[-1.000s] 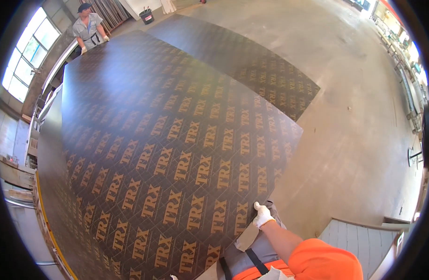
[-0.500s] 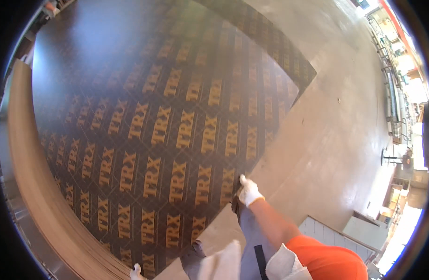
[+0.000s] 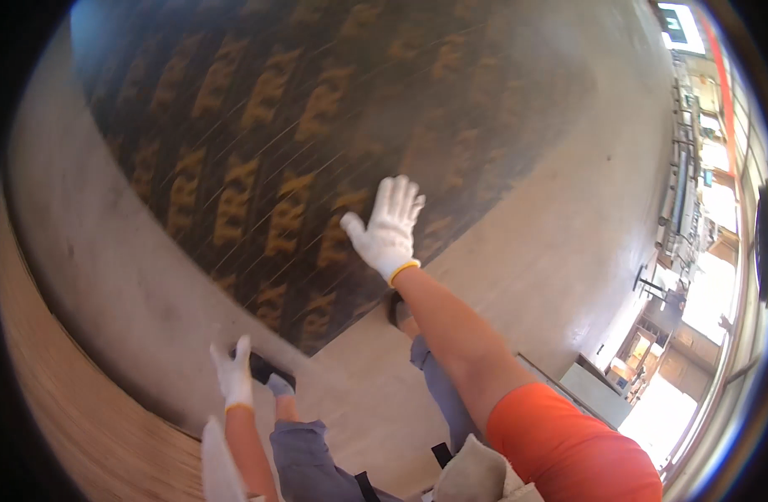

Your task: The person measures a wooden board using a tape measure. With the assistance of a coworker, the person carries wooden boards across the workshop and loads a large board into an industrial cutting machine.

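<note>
A large dark plywood sheet (image 3: 258, 176) with rows of gold lettering lies before me, its far part blurred. My right hand (image 3: 385, 226), in a white knit glove with a yellow cuff, is stretched out above the sheet. Its fingers are spread and hold nothing. Down at the left, my left hand (image 3: 233, 375), gloved in white as well, is apart from the sheet, over the floor beside my dark shoe (image 3: 267, 368). Its thumb and fingers are parted with nothing between them. The sheet's near corner points toward my feet.
A tall stack of wood sheets (image 3: 74, 393) runs along my left. Smooth concrete floor (image 3: 534, 251) extends to the right. A grey flat-topped piece (image 3: 597, 389) stands at lower right, with racks and shelving (image 3: 681, 192) along the far right.
Both hands have let go of the sheet's near edge and opened. The sheet has dropped away from me, and floor now shows between it and the stack on the left.
</note>
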### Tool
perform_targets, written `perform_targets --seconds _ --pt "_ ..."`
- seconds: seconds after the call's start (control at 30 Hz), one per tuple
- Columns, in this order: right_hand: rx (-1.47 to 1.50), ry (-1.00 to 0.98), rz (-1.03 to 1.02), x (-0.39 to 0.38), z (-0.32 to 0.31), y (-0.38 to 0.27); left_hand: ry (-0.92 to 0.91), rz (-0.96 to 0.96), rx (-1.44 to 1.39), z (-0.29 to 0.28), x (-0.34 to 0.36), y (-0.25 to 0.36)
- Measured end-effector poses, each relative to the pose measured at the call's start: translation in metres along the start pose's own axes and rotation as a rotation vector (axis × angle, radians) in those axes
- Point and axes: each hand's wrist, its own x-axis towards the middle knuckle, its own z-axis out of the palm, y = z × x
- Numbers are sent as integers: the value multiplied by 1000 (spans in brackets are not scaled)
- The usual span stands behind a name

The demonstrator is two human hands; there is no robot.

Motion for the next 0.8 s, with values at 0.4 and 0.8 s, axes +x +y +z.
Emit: perform_targets --seconds 0.4,0.8 --pt "-200 206 41 28 28 77 -84 -163 -317 78 -19 185" --pt "-146 185 -15 -10 35 60 -73 -93 -187 77 -32 196"
